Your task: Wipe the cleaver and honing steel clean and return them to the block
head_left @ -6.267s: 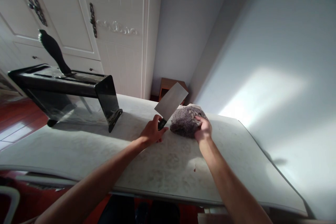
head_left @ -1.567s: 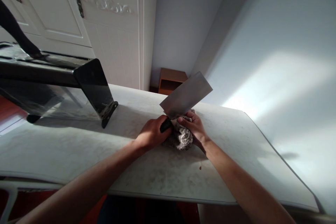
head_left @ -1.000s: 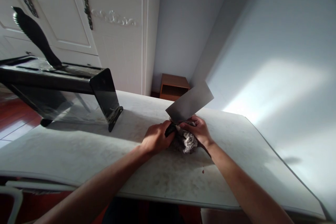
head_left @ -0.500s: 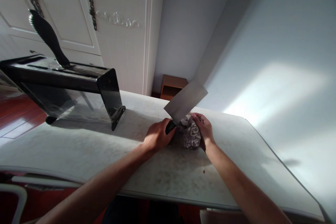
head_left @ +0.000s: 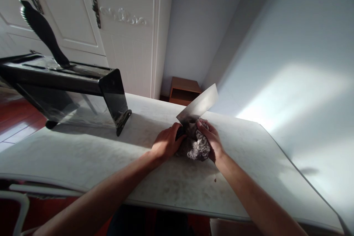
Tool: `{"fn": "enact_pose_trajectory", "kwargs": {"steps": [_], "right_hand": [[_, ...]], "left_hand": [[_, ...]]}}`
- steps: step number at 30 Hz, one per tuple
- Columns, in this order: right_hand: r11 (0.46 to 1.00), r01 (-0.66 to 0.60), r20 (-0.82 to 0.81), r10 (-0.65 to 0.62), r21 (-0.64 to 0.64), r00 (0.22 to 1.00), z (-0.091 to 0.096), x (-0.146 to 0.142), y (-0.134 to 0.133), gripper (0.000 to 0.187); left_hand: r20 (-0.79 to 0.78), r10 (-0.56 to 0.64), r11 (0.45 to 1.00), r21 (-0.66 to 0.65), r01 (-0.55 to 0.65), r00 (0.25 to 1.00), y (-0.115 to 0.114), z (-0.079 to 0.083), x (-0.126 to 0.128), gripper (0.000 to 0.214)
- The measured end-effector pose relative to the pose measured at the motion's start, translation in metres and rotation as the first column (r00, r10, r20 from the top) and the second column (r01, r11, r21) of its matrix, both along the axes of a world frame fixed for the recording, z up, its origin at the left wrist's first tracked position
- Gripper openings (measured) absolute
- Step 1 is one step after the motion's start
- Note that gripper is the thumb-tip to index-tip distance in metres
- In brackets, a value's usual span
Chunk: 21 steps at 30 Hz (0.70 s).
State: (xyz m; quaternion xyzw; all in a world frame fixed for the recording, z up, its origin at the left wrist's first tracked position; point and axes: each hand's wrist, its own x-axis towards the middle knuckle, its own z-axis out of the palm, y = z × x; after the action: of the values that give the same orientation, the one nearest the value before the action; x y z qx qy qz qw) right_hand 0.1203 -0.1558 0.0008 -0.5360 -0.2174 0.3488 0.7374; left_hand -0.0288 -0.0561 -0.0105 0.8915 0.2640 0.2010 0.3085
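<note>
My left hand (head_left: 167, 141) is closed around the black handle of a cleaver (head_left: 199, 104), whose broad metal blade points up and to the right. In my right hand (head_left: 210, 137) is a crumpled, speckled dark-and-white cloth (head_left: 197, 148). The fingers of that hand pinch the cloth near the base of the blade, and part of it bunches against the handle. Most of the handle is hidden by my left fingers and the cloth. Both hands are just above or on the pale tabletop (head_left: 155, 188); contact is hard to tell.
A black knife block (head_left: 110, 88) with clear sides stands at the left of the table, one black-handled knife (head_left: 44, 33) upright in it. A small brown spot (head_left: 215, 180) lies near my right wrist. Beyond are white cabinets (head_left: 129, 51), a brown wooden box (head_left: 184, 90) and a wall.
The cleaver blade has tilted so that its face looks narrower. My right hand has shifted slightly along with the cloth, which is now folded differently near the handle.
</note>
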Motion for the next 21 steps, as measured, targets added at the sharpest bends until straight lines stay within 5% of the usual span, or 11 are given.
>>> {"fn": "enact_pose_trajectory", "kwargs": {"steps": [8,21], "right_hand": [[0.984,-0.16,0.079,0.166,-0.072,0.983,-0.007,-0.003,-0.002,0.03],[0.992,-0.046,0.317,0.08,-0.116,0.945,-0.013,-0.007,0.0,0.032]], "left_hand": [[-0.035,-0.063,0.998,0.018,0.064,0.997,-0.002,0.004,-0.001,0.033],[-0.081,-0.053,0.997,0.051,0.058,0.995,-0.005,0.007,-0.003,0.039]]}}
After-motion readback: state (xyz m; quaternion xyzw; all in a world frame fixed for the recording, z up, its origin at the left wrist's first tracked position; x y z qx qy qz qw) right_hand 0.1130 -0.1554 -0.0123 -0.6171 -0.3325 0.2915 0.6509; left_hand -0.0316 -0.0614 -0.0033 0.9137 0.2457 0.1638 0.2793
